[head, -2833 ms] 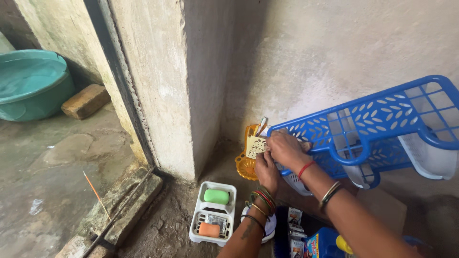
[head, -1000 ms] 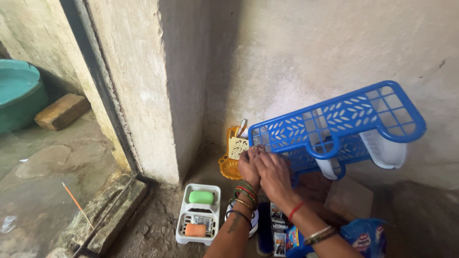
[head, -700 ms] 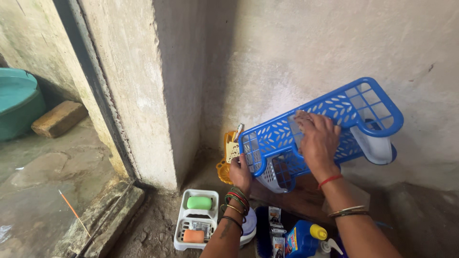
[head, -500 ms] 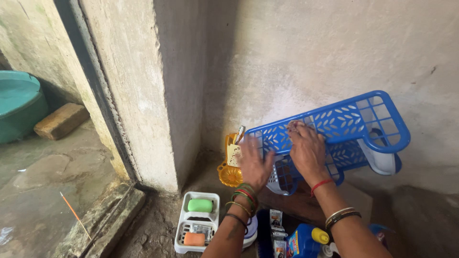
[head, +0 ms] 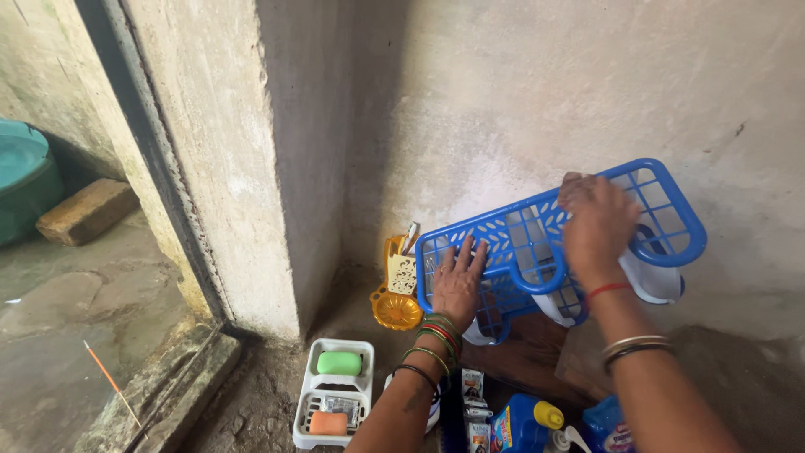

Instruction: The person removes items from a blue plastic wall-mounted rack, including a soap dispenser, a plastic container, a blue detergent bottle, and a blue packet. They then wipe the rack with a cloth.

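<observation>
Blue rack (head: 537, 243): plastic lattice shelf with white inner trays, tilted against the plaster wall (head: 545, 92), left end low near the floor corner, right end raised.
Left hand (head: 458, 281): fingers spread wide, palm flat on the lower left face of the rack; grips nothing. Coloured bangles sit on the wrist.
Right hand (head: 597, 220): fingers curled over the upper right rim of the rack, holding it. A red thread and bangles sit on the wrist.
Yellow holder (head: 397, 285): stands in the corner, just beside the left end of the rack.
Soap dish (head: 331, 394): white, on the floor below the left hand; green soap (head: 339, 363) in the far tray, orange soap (head: 328, 423) in the near tray.
Blue bottle (head: 524, 424): yellow cap, on the floor between the forearms.
Pillar (head: 243, 143): concrete, left of the corner.
Green tub (head: 21, 180): far left edge, next to a brick (head: 82, 210).
</observation>
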